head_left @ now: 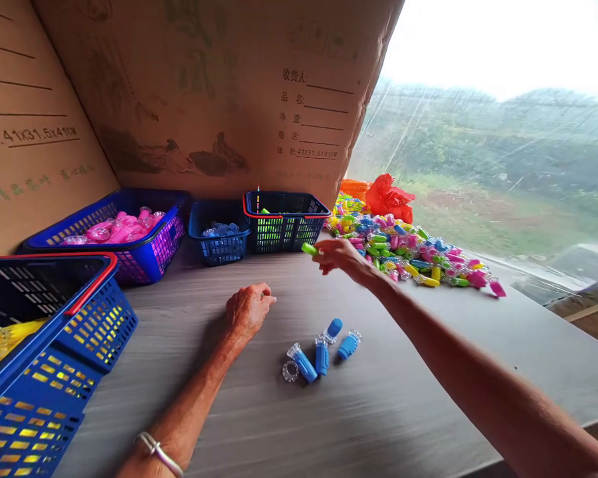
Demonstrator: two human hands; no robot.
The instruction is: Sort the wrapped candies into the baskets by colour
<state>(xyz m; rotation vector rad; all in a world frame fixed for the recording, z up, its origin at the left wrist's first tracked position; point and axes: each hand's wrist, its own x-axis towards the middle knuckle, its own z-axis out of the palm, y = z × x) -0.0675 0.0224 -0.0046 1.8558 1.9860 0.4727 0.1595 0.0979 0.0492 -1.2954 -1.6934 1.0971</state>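
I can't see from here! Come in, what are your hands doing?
Right hand: holding a green plastic piece above the table. Left hand: curled, resting on the table. Blue pieces with clear rings lying nearby.

We see only one end of the green piece, because the right hand covers the rest. The blue basket is cut by the picture's edge, and we cannot name the yellow things inside it. The field outside is blurred.

Left hand loosely curled, right arm outstretched, right hand in a tight pinch.
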